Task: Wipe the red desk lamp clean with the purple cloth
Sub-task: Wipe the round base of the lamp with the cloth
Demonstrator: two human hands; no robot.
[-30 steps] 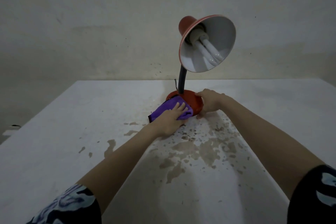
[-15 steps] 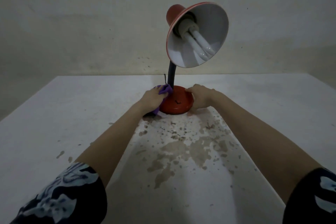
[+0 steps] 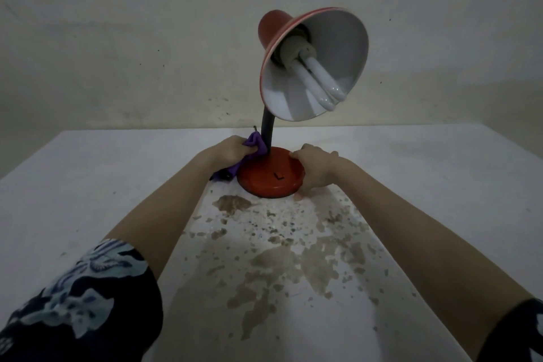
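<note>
The white table (image 3: pixel 88 191) fills the lower view, blotched with brown stains (image 3: pixel 293 261) in front of the person. Its far edge runs just behind the red desk lamp (image 3: pixel 268 123), which stands mid-table near that edge, close to the wall (image 3: pixel 147 38). The shade (image 3: pixel 323 47) tilts toward the camera above the round base (image 3: pixel 264 182). The right hand (image 3: pixel 316 169) grips the base's right rim, fingers curled over the top and thumb low at the front, steadying it. The left hand (image 3: pixel 232 151) is closed round the bunched purple cloth (image 3: pixel 254 142), pressing it against the foot of the black neck (image 3: pixel 269 138) at the base's left rear. The step looks to be wiping where neck meets base. It would go best with the cloth wrapped round the neck and drawn upward while the right hand holds the base flat, since the overhanging shade could tip the lamp. The table is open to both sides, but the edge behind is near, so strokes should run sideways or toward the person, minding the shade's rim overhead. The small switch (image 3: pixel 278 176) on the base deserves only a light pass.
</note>
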